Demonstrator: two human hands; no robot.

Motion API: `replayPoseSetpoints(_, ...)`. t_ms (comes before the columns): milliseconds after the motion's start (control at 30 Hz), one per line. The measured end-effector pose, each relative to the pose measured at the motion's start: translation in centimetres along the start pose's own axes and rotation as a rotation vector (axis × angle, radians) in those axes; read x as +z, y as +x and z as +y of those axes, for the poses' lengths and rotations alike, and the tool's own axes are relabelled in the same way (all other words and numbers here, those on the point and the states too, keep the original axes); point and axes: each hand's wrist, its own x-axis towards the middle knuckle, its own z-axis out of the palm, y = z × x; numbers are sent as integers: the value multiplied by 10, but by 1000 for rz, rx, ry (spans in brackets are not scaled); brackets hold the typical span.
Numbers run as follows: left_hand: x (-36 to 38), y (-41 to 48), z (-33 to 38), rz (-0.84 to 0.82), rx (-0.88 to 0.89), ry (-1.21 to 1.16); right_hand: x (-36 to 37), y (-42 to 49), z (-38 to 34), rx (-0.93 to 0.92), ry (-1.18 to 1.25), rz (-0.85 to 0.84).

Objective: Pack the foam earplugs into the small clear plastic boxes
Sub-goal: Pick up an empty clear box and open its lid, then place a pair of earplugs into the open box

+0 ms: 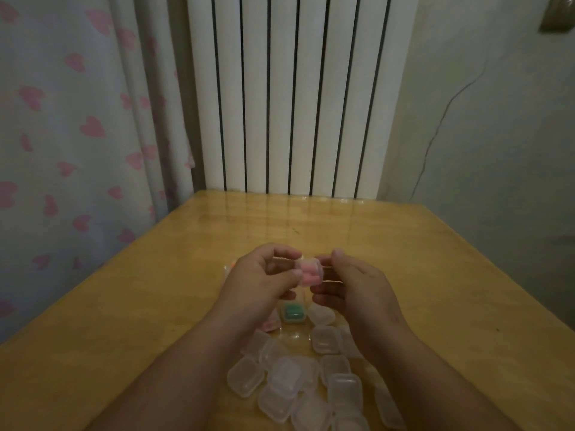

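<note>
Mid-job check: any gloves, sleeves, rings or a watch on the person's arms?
No. The left hand and right hand are bare, ungloved. Both forearms are uncovered to the frame edge: no sleeve, watch or bracelet. No rings show, though the light is dim.

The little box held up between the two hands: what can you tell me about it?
The box is small and squarish with rounded corners, made of clear, slightly cloudy plastic. Pink earplugs show through its walls. It is held up above the table, pinched at its sides between the fingertips of the left hand and the right hand. Whether its lid is fully closed is too blurred to tell.
</note>
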Motion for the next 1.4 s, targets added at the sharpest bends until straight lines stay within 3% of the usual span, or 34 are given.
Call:
replayPoseSetpoints(133,0,-1,1,13,41,42,0,-2,2,-100,-259,-26)
replayPoseSetpoints(233,-5,3,0,183,108,136,-4,0,-1,-142,-431,-43)
replayPoseSetpoints(433,-19,7,0,425,84,316,-1,-3,-1,-5,-827,-256)
replayPoseSetpoints(500,-25,14,-7,435,44,414,3,-3,8,6,-999,-263)
replayPoseSetpoints(600,-29,19,-15,387,22,548,7,-3,14,-21,-1033,-185)
replayPoseSetpoints(733,-22,16,-15,201,136,1083,3,3,11,-135,-1026,-54)
replayPoseSetpoints(800,-18,15,-12,171,164,1195,0,9,12,-152,-1028,-14)
replayPoseSetpoints(1133,-33,22,-24,295,113,1129,13,44,12,-38,-1202,-180)
replayPoseSetpoints(1333,-34,24,-28,323,155,1001,31,62,14,-125,-1237,-58)
replayPoseSetpoints(1400,-34,24,-27,337,173,979,37,66,13,-164,-1214,-98)
